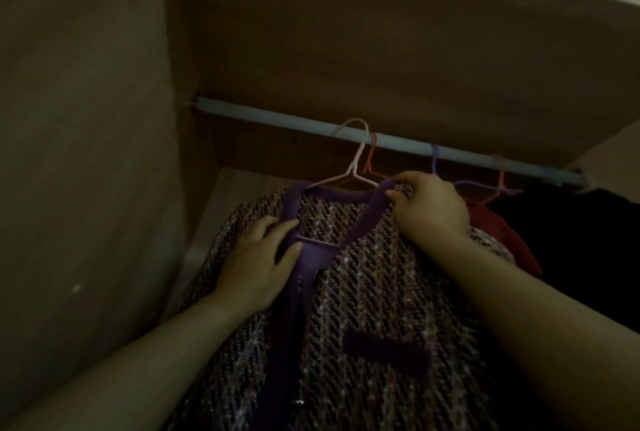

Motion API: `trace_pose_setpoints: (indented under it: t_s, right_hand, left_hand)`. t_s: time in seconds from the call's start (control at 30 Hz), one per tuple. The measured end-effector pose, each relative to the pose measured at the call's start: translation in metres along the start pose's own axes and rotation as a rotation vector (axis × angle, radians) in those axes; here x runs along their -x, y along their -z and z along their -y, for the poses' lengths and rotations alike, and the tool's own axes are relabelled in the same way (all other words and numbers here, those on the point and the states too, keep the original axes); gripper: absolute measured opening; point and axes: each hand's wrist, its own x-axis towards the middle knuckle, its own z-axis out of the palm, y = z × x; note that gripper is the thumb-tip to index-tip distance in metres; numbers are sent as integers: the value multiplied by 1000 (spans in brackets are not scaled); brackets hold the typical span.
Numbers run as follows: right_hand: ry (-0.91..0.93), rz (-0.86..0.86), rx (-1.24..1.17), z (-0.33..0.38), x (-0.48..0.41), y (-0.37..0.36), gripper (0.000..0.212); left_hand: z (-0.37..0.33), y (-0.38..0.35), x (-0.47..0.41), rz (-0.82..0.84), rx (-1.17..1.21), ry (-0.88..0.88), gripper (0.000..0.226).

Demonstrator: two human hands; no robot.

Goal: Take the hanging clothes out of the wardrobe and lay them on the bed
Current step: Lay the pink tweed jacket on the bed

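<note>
A purple tweed jacket [374, 292] with dark purple trim hangs on a pale pink hanger [349, 167] whose hook sits over the wardrobe rail [270, 113]. My left hand [258, 264] grips the jacket's front trim near the collar, thumb across the purple band. My right hand [427, 209] pinches the collar at the right shoulder. Behind the jacket hang a red garment [498, 226] on an orange hanger [372, 160] and a black garment [581, 240]. A purple hanger [446, 174] also sits on the rail.
The wardrobe's left side wall [86, 153] stands close beside the jacket. A shelf board [381, 49] runs above the rail. The inside is dim. The bed is out of view.
</note>
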Motion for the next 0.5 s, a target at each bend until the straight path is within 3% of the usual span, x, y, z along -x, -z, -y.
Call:
trace_pose_setpoints:
  t_s: [0.27, 0.4, 0.5]
  right_hand:
    - [-70, -24, 1, 11, -59, -26, 17]
    - [-18, 52, 22, 22, -45, -45, 17]
    - [109, -39, 119, 27, -26, -54, 19]
  left_hand:
    - [17, -16, -47, -13, -9, -24, 52]
    - [39, -27, -36, -4, -24, -41, 67]
    - [65, -37, -22, -131, -47, -55, 68]
